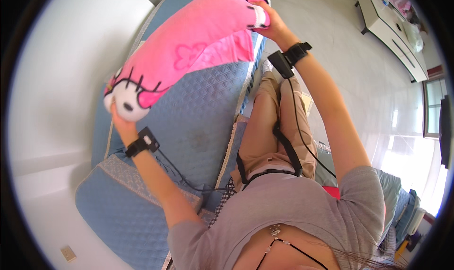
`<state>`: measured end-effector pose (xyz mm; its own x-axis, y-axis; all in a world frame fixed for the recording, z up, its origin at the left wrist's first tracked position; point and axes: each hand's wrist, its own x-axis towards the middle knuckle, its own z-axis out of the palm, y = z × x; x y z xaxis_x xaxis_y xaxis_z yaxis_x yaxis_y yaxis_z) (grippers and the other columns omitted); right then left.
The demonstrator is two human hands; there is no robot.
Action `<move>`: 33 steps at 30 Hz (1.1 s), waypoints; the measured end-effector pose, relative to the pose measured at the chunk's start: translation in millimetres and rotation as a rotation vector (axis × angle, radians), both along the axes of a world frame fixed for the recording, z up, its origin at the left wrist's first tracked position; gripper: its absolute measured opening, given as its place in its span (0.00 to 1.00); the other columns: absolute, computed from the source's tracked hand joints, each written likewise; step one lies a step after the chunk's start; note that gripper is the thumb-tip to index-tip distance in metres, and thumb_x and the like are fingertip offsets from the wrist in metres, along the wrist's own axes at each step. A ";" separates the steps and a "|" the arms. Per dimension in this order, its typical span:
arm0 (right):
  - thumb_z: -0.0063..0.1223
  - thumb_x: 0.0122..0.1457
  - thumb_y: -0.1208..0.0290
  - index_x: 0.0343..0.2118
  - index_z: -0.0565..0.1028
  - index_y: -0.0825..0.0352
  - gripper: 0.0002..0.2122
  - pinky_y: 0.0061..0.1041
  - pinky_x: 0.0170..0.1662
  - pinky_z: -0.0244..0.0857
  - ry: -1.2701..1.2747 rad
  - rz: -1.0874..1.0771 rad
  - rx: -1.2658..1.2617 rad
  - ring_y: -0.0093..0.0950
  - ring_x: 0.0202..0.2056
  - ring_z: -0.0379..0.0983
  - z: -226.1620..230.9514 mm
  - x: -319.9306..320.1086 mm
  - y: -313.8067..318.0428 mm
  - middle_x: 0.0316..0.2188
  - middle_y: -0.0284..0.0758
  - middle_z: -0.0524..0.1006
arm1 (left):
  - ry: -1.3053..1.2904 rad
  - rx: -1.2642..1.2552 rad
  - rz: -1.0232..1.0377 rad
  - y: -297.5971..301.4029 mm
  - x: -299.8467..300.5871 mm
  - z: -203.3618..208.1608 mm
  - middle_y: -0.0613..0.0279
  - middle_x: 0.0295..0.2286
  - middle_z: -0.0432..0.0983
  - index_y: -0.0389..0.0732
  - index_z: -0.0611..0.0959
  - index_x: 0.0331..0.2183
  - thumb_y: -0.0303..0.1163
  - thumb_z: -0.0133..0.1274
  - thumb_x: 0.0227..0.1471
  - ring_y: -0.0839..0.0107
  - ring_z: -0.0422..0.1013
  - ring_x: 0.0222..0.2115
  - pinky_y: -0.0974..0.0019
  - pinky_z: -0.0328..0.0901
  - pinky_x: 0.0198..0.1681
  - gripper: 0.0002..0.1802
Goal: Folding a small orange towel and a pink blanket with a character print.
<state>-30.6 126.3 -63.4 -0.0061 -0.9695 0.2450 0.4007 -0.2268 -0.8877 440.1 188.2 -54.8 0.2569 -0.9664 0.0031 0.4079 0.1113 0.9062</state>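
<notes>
A long pink plush pillow [189,31] stretches slantwise over the blue sofa, with white character faces at its ends. My left hand [122,123] grips the near left end by a white plush face, most of its fingers hidden behind the plush. My right hand [270,26] is closed on the far right end, beside a white patch with black stitching. Below the pillow's middle shows a fold of pink cloth [227,50]; whether it belongs to the pillow I cannot tell.
The sofa [189,123] has a blue quilted cover and stands along a white wall [47,104]. A blue cushion [118,208] leans near me at the left. Across the grey floor [321,29] is a low white cabinet [390,33]. Cables run from both wrist bands.
</notes>
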 end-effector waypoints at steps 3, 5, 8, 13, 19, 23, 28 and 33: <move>0.46 0.53 0.64 0.45 0.67 0.65 0.17 0.28 0.44 0.66 -0.214 0.316 0.187 0.25 0.42 0.69 10.0 -11.9 15.6 0.40 0.35 0.72 | -0.130 -0.047 0.086 60.4 13.7 28.7 0.52 0.45 0.65 0.37 0.65 0.49 0.35 0.43 0.52 0.61 0.64 0.46 0.58 0.63 0.46 0.22; 0.48 0.52 0.64 0.46 0.66 0.70 0.20 0.29 0.43 0.66 -0.091 0.360 0.202 0.26 0.39 0.71 -7.0 -12.5 30.5 0.39 0.38 0.72 | -0.017 0.033 0.110 102.7 17.2 26.4 0.52 0.45 0.65 0.36 0.63 0.50 0.33 0.44 0.52 0.62 0.64 0.46 0.58 0.62 0.47 0.24; 0.51 0.51 0.64 0.46 0.66 0.72 0.22 0.26 0.42 0.66 0.105 0.443 0.390 0.27 0.38 0.72 -51.3 -2.3 64.8 0.39 0.39 0.73 | 0.013 0.338 0.145 160.6 36.2 -54.4 0.53 0.41 0.69 0.35 0.69 0.45 0.36 0.49 0.49 0.61 0.68 0.41 0.59 0.66 0.42 0.22; 0.54 0.49 0.61 0.41 0.70 0.70 0.20 0.24 0.37 0.67 0.868 0.465 0.481 0.26 0.32 0.73 -182.0 33.5 111.9 0.33 0.38 0.75 | 0.036 1.016 -0.101 293.7 80.6 -257.5 0.54 0.38 0.71 0.36 0.72 0.42 0.42 0.55 0.43 0.62 0.69 0.36 0.61 0.66 0.38 0.27; 0.54 0.45 0.68 0.35 0.73 0.68 0.14 0.27 0.37 0.65 1.185 0.129 0.290 0.31 0.32 0.72 -303.6 -94.9 168.9 0.30 0.38 0.75 | -0.535 1.307 -0.086 322.4 52.9 -278.9 0.50 0.38 0.68 0.34 0.67 0.44 0.43 0.56 0.40 0.56 0.65 0.38 0.52 0.63 0.36 0.32; 0.52 0.48 0.69 0.37 0.72 0.66 0.12 0.22 0.34 0.65 0.795 0.010 0.631 0.23 0.29 0.70 -306.5 -112.7 188.3 0.29 0.31 0.74 | -0.979 0.973 0.239 279.3 120.8 -299.7 0.43 0.35 0.69 0.30 0.68 0.41 0.42 0.54 0.39 0.51 0.67 0.36 0.55 0.62 0.38 0.31; 0.49 0.52 0.66 0.39 0.71 0.64 0.12 0.22 0.36 0.63 0.591 -0.081 0.941 0.19 0.35 0.68 -293.7 -137.5 240.4 0.32 0.28 0.73 | -1.718 0.514 0.166 135.4 59.4 -276.2 0.41 0.34 0.69 0.30 0.71 0.38 0.42 0.54 0.38 0.46 0.64 0.37 0.52 0.59 0.42 0.28; 0.48 0.52 0.65 0.40 0.70 0.63 0.14 0.22 0.35 0.63 0.579 0.002 0.934 0.20 0.34 0.68 -286.3 -137.9 274.3 0.33 0.29 0.73 | -1.797 0.091 0.160 -9.1 7.6 -264.1 0.42 0.39 0.67 0.31 0.69 0.40 0.43 0.53 0.40 0.49 0.62 0.43 0.56 0.57 0.46 0.29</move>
